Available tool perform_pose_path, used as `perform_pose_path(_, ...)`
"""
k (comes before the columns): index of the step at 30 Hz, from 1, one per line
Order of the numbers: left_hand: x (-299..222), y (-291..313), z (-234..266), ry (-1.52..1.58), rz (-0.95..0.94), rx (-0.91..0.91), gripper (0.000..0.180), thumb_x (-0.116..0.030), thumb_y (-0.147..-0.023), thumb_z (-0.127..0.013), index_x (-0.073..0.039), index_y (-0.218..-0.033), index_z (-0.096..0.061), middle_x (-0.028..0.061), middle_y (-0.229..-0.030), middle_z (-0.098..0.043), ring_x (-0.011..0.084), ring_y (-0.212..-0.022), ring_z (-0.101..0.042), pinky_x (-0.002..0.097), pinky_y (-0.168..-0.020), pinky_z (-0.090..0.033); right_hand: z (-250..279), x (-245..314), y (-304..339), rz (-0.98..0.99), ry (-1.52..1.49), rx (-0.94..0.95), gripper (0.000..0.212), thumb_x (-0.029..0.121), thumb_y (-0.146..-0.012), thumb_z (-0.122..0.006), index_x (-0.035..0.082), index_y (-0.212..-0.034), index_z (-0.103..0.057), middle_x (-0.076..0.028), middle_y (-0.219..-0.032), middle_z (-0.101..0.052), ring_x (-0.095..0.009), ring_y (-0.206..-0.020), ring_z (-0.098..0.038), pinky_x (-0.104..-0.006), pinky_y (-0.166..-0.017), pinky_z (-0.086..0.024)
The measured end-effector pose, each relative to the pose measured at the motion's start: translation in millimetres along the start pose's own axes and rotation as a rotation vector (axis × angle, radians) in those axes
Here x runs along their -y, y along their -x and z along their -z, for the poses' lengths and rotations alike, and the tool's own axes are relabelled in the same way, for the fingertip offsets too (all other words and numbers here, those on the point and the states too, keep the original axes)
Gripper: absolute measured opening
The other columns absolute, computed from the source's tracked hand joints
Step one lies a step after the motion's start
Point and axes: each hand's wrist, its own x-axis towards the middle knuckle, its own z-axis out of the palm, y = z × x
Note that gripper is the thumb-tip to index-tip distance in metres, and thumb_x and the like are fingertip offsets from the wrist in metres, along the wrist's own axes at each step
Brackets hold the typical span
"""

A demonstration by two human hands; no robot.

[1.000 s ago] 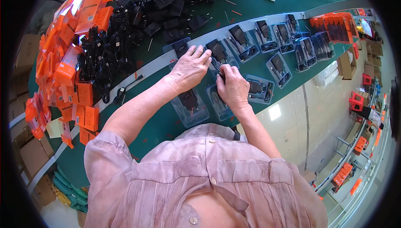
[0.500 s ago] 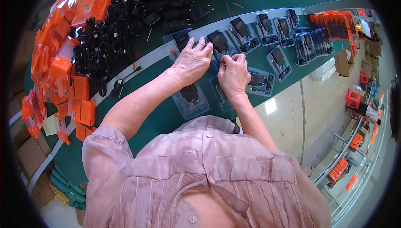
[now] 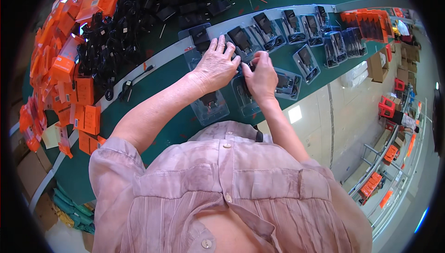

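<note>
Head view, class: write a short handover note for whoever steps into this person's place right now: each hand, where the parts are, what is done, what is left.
Left hand: fingers pressed down on a clear plastic tray at the bench edge.
Right hand: fingertips pinching a small black part over that same tray; grip looks closed.
Done: a row of filled trays with black chargers lies along the green bench, and another filled tray sits near the body.
Left: a heap of loose black chargers and cables and orange boxes on the left.
</note>
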Motion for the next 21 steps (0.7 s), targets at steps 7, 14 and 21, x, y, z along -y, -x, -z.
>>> perform_pose_path(7,-1.6,0.2,1.6,-0.037,0.008,0.043,0.04,-0.022,-0.086,-0.065,-0.007,-0.123,-0.063,0.0278,-0.135,-0.048,0.049,-0.132,-0.038,0.0575,-0.11,-0.03,12.7,-31.1,36.0,0.435,0.036,-0.132,0.037,0.011,-0.081,-0.067,0.008,-0.116,-0.054,-0.014,-0.101,-0.06,-0.036,-0.088,-0.063,-0.0422,-0.076,-0.052)
perform_pose_path(14,-1.2,1.7,2.0,-0.03,0.002,0.053,0.04,-0.023,-0.088,-0.065,-0.007,-0.124,-0.063,0.0278,-0.136,-0.048,0.0485,-0.133,-0.037,0.0575,-0.11,-0.03,40.0,-25.3,-25.4,0.246,-0.177,0.075,0.019,0.011,-0.079,-0.058,0.0,-0.085,-0.071,-0.022,-0.081,-0.066,-0.036,-0.079,-0.065,-0.0405,-0.074,-0.051)
perform_pose_path(21,-3.3,-0.9,-1.5,-0.057,0.016,0.035,0.041,-0.028,-0.089,-0.065,-0.008,-0.124,-0.063,0.0272,-0.136,-0.047,0.0476,-0.134,-0.038,0.0571,-0.111,-0.03,37.3,-3.4,-73.0,0.015,-0.014,0.446,0.027,0.017,-0.071,-0.057,0.0,-0.087,-0.072,-0.027,-0.093,-0.067,-0.039,-0.093,-0.066,-0.04,-0.085,-0.051)
